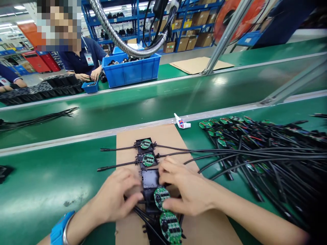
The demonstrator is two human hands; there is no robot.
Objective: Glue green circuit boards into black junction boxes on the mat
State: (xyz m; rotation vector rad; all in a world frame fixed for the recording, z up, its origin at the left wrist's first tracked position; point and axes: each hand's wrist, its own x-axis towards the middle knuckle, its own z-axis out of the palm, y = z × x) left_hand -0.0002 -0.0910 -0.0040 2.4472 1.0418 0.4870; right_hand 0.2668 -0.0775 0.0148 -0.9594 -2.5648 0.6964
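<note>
A column of black plastic housings lies on a cardboard sheet. The far two hold round green circuit boards with black cables out both sides; the middle housing is bare inside. My right hand has its thumb on the edge of a circuit board over the fourth housing, its other fingers bent beside the middle one. Slightly blurred, my left hand curls at the left of that housing, around what looks like its black cable. Another circuit board sits nearest me.
On the right lies a heap of cabled circuit boards. A small white glue tube rests by the metal rail. Beyond the belt, a co-worker handles small parts beside a blue bin. A metal hose hangs overhead.
</note>
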